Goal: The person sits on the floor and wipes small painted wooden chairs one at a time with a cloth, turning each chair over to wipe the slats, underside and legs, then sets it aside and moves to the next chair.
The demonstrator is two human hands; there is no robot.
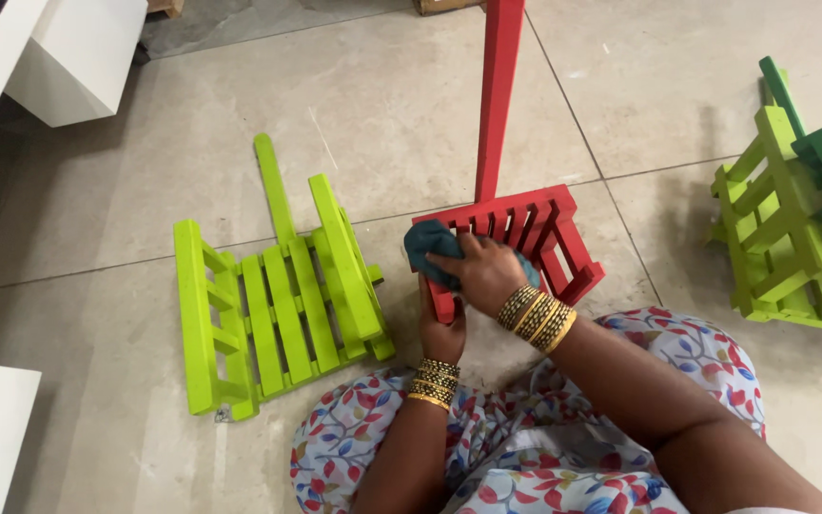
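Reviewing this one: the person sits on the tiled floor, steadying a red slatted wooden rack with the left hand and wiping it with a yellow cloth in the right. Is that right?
Not quite: the cloth is dark teal, not yellow, as the head view shows. The rest holds: the left hand steadies the red slatted wooden rack on the tiled floor, and the right hand presses the cloth against it.

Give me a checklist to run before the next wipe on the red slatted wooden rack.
1. Left hand grips the red slatted wooden rack at its near corner: ok.
2. Right hand presses the dark teal cloth on the rack's edge: ok.
3. Rack's long red handle stands upright, free of other things: ok.
4. Lime green slatted rack lies apart on the tiled floor: ok.
5. Green racks at right keep clear: ok.
6. Rack's underside clean: cannot tell.
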